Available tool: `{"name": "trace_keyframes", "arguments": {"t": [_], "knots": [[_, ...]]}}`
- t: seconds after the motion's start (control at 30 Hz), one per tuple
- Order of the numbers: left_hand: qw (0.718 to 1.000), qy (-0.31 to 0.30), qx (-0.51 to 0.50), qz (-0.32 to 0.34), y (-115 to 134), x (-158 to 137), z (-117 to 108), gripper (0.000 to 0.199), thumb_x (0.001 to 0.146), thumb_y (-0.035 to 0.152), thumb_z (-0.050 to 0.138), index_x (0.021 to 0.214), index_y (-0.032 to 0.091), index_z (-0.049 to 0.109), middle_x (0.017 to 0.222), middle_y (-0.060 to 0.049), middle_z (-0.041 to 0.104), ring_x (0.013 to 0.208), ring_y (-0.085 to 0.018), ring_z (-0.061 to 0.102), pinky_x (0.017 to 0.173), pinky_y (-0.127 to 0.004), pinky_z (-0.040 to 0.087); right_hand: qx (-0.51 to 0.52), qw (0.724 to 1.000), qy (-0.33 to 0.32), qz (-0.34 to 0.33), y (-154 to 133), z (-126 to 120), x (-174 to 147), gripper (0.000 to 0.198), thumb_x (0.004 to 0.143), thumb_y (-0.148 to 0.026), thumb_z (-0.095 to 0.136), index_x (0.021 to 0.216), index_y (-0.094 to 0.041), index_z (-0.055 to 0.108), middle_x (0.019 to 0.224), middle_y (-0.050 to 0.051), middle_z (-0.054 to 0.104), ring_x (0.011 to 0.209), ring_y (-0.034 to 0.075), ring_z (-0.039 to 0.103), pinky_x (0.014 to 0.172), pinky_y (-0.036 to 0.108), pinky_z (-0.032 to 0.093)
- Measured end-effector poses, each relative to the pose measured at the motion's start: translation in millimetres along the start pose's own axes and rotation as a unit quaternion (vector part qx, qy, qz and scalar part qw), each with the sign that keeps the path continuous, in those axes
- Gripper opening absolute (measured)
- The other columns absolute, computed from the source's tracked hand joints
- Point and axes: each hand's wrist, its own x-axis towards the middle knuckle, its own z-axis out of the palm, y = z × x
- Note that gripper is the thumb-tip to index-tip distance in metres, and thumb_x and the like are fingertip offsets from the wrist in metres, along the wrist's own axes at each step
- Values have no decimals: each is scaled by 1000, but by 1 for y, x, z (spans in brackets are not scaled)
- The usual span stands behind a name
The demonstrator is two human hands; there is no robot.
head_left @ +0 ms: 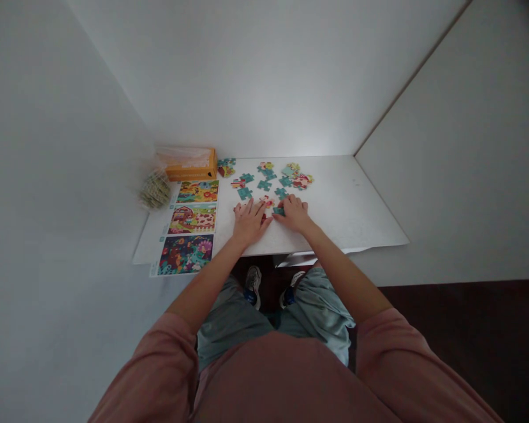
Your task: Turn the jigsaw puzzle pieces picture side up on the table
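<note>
Only the head camera here, looking down over a pink shirt and grey trousers at a white desk (357, 217) tucked into a corner.

The left hand (248, 222) is lying flat on the desk, fingers spread, palm down, so its grip is released and it's not holding anything. Its fingertips are sitting right at a colourful puzzle piece (268, 202) that's lying between the two hands. The right hand (295, 214) is resting just beside the left one, fingers curled down onto a teal puzzle piece (278, 210). It's pressing or pinching that piece against the desk, though I honestly can't tell if the grip is actually clenched on it or just touching it from above.

Just past the hands, loose puzzle pieces (271, 176) are lying scattered toward the back edge of the desk, mostly teal backs facing up with a few picture sides showing.

Off to the left, three printed picture sheets (193, 218) are lying in a column down the desk, the nearest one hanging slightly over the front edge. Behind them an orange box (191, 165) is sitting near the wall, with a clear plastic bag (155, 189) bunched up just left of it.
</note>
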Motion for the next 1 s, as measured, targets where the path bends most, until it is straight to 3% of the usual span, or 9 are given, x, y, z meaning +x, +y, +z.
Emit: {"name": "trace_keyframes", "arguments": {"t": [0.13,0.3,0.53,0.77,0.9,1.0], "knots": [[1000,-8,-15,-12,-7,7,-1,36,76,37,22,111,32,27,118,4,28,112,-18,11,90,-41,7,7,1000,-13,5,12,-8,-5,35,69,-47,37,97,-26,40,97,10,39,89,25,36,70,40,27],[993,-24,10,-117,-39,25,-7,41,75,42,21,112,25,25,115,-5,29,106,-22,21,85,-41,13,18,1000,-21,-6,27,-19,-9,37,69,-46,39,100,-27,39,98,8,40,89,24,37,72,39,26],[992,-50,9,-114,-75,61,-10,45,68,48,36,105,23,32,110,-4,32,102,-21,23,82,-39,17,43,997,-45,-51,43,-26,-14,31,66,-47,43,92,-30,43,98,4,42,88,22,38,70,37,27],[989,-85,-13,-124,-83,75,0,44,53,46,53,88,23,42,96,-4,44,88,-20,39,71,-33,30,44,997,-55,-25,35,-33,-10,29,66,-43,45,89,-26,41,90,4,48,85,21,40,69,35,26],[990,-74,-28,-114,-77,68,-2,36,65,37,45,96,24,34,92,0,48,78,-13,44,67,-28,33,44,999,-11,-14,23,-42,-13,19,77,-30,30,93,-27,40,89,1,50,85,17,42,75,33,23],[995,-50,-31,-79,-71,58,-11,25,73,27,33,98,23,33,98,2,46,86,-10,41,76,-28,29,28,999,-12,-20,14,-49,-21,25,79,-24,23,94,-29,42,96,-1,48,89,15,40,78,32,22]]}}
